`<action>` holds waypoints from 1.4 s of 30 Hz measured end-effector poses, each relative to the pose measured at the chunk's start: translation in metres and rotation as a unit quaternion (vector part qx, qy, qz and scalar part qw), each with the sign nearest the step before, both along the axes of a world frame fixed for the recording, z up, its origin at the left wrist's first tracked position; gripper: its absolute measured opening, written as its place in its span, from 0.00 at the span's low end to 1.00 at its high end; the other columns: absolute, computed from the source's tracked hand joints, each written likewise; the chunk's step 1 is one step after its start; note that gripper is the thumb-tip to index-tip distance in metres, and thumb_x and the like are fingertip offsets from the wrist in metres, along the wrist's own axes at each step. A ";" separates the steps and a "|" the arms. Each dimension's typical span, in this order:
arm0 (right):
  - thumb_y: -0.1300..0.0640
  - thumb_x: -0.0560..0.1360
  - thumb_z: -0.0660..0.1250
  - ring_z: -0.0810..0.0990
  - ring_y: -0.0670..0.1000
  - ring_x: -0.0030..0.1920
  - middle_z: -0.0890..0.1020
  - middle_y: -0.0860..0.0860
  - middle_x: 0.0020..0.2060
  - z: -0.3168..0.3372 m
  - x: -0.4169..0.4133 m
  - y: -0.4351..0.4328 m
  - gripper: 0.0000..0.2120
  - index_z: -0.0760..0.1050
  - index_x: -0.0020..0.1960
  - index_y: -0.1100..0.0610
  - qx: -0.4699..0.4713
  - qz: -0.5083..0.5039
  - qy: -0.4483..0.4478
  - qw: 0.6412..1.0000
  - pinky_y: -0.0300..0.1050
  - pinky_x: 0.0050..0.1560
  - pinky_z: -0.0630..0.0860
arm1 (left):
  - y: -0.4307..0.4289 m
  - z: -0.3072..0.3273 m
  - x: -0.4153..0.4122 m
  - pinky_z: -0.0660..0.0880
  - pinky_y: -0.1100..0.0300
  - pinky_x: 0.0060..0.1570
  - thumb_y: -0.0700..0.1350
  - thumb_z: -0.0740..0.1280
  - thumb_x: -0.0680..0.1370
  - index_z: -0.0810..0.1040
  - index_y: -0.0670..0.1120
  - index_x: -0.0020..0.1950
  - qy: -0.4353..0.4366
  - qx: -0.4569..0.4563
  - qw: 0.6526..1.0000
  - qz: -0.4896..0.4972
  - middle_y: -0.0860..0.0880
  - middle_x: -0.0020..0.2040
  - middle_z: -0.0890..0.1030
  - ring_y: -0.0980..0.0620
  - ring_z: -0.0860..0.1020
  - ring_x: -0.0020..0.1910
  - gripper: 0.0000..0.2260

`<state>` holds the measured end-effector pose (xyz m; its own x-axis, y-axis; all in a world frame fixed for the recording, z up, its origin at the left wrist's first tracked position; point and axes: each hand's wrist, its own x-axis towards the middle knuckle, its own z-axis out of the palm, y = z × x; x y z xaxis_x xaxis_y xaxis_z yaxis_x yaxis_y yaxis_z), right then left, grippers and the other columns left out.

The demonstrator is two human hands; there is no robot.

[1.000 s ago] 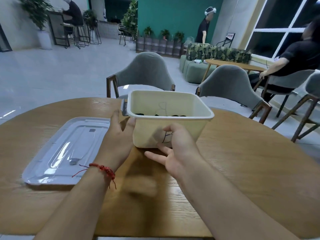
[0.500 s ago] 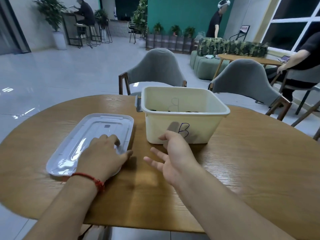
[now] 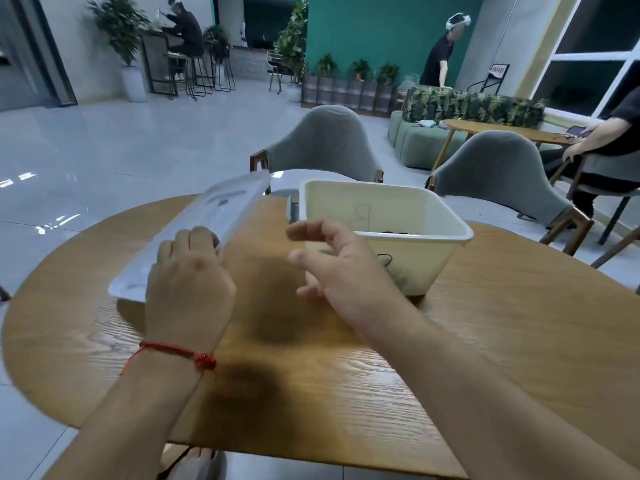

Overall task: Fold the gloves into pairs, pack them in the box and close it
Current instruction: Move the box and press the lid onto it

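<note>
Gloves (image 3: 394, 232) seemingly packed in box (image 3: 429, 265); left grip (image 3: 188, 271) clasps lid (image 3: 221, 209), tilted up; right grip (image 3: 332, 263) spread, empty; closing remains.

A teal wall (image 3: 374, 29), glossy floor (image 3: 104, 150) — grey chairs (image 3: 325, 140) behind a wooden table (image 3: 485, 323).

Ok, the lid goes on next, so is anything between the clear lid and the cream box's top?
Only the right hand, open in front of the near left corner of the cream plastic box, beside the clear plastic lid that the left hand holds tilted. Nothing pokes above the box.
</note>
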<state>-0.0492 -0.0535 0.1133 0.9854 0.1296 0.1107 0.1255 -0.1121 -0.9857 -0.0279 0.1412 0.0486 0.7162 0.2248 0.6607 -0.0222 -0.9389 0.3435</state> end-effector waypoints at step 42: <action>0.46 0.85 0.67 0.84 0.50 0.57 0.86 0.49 0.55 0.052 0.022 -0.199 0.07 0.81 0.58 0.47 -0.003 -0.213 -0.195 0.957 0.43 0.49 0.85 | -0.075 0.096 -0.015 0.69 0.50 0.76 0.53 0.60 0.88 0.68 0.52 0.78 -0.056 -0.309 0.894 -0.319 0.60 0.73 0.75 0.63 0.71 0.74 0.19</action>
<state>-0.0269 -0.2520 0.1653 0.8326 -0.2729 0.4819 0.4263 -0.2398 -0.8722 -0.0432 0.0664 0.1450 0.7661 0.1419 0.6268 -0.5519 -0.3546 0.7548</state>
